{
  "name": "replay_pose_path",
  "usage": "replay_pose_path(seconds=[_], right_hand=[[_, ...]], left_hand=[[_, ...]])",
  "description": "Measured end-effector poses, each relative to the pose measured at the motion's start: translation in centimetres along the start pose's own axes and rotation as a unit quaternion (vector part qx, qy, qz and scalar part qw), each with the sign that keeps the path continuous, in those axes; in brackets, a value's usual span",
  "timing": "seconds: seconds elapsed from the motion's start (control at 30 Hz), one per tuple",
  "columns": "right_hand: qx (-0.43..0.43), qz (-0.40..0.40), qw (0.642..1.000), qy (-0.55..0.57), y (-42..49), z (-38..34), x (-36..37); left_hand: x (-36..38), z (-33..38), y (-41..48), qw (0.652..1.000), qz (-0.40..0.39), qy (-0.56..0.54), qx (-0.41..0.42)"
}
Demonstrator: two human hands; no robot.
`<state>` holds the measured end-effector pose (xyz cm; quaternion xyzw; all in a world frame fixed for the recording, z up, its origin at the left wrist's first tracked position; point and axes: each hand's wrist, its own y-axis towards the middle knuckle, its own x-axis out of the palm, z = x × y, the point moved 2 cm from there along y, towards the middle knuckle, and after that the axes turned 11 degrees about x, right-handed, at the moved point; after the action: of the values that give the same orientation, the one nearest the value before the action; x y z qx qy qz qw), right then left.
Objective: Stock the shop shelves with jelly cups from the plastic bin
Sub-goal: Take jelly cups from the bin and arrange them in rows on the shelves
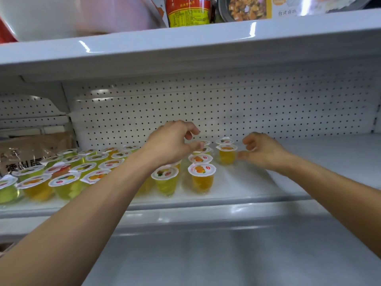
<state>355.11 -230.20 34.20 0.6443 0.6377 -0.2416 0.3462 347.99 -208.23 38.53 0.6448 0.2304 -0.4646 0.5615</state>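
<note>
Nearest: lower shelf (185, 254), blurred. Above it is the stocked shelf (237, 195). Jelly cups (165, 180) stand in rows across its left half, sealed lids up, with yellow and green jelly inside and one reddish. The right half is yet to be stocked, so I judge the job roughly half done. Plastic bin not plainly in view.

Left hand (175, 141) hovers over the back rows, fingers loosely curled, nothing clasped. Right hand (261, 150) is equally slack, thumb just beside the end cup (226, 154); contact unclear.

Behind: pegboard (268, 108), brown packet (31, 153) at left. Upper shelf (185, 46) carries a labelled jar (188, 11).
</note>
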Motion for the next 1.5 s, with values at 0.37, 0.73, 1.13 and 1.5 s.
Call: replay_pose_path(seconds=[0.37,0.73,1.13,1.5], right_hand=[[-0.22,0.145,0.954,-0.141,-11.0,-1.0,-1.4],[-0.34,0.023,0.929,-0.144,-22.3,-0.9,5.7],[-0.41,-0.2,0.875,-0.16,-29.7,-7.7,26.6],[-0.245,-0.452,0.84,-0.174,-32.4,-9.3,55.1]], left_hand=[[-3.6,4.5,-11.0,0.996,0.053,0.072,0.007],[-1.5,6.3,-25.7,0.992,-0.016,0.049,-0.111],[1.4,-4.3,-45.6,0.945,-0.108,-0.028,-0.308],[13.7,-22.6,-63.6,0.822,-0.209,-0.213,-0.485]])
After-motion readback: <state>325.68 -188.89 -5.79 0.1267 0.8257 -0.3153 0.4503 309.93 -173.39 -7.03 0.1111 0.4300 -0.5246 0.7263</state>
